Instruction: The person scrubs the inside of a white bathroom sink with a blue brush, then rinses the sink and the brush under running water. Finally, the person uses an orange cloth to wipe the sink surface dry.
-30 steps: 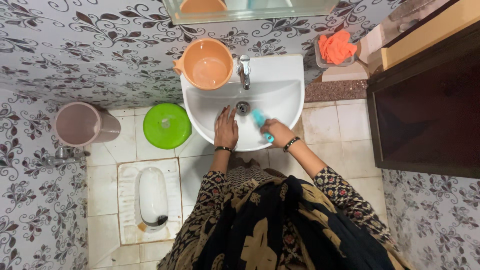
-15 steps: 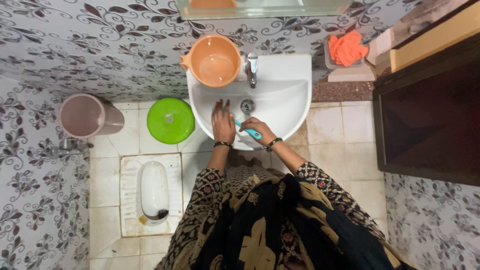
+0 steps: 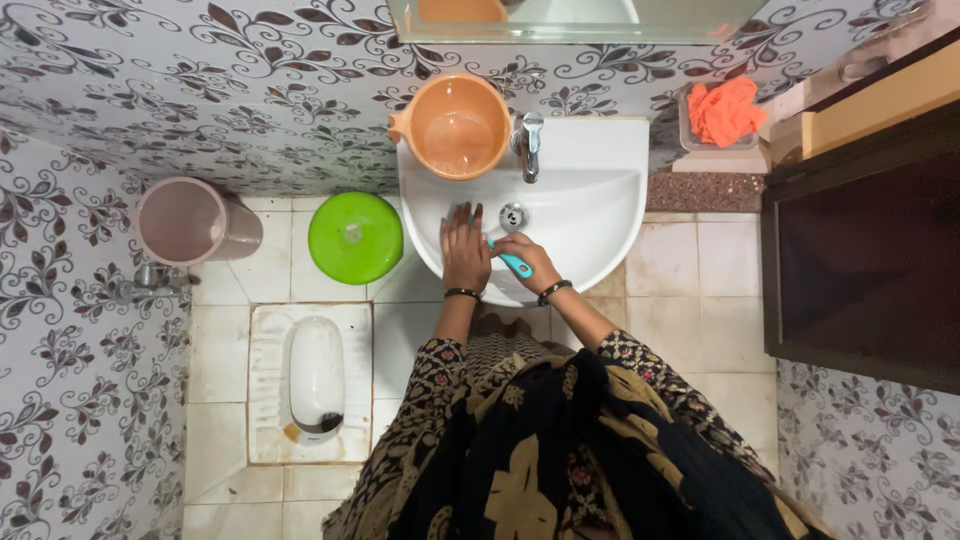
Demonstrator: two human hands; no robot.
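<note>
The white sink point(image 3: 590, 215) hung on the flowered wall, and both of the person's hands were inside its bowl. The left hand point(image 3: 465, 250) lay flat on the bowl's left inner slope, palm down, its fingers spread and released, holding nothing. The right hand point(image 3: 527, 257) was just beside it, toward the front rim of the sink, its fingers clenched around the handle of a teal brush point(image 3: 512, 262). The brush ran from that hand toward the left hand, and its head was hidden between the two hands, so whether the bristles touched the bowl could not be told. The drain point(image 3: 512, 216) sat just behind the hands, in the middle of the bowl, and the metal tap point(image 3: 528, 140) stood on the sink's back ledge above it. An orange mug point(image 3: 455, 127) sat on the back left corner of the sink, upright, with its handle pointing away from the tap. To the right of the sink, an orange cloth point(image 3: 726, 110) lay in a small tray on a ledge. To the left of the sink, on the tiled floor, stood a bucket closed by a green lid point(image 3: 355, 237), and farther left a pink bucket point(image 3: 185, 222) stood near the wall. A squat toilet point(image 3: 316, 380) was set in the floor, in front of the green lid and well apart from the sink.
</note>
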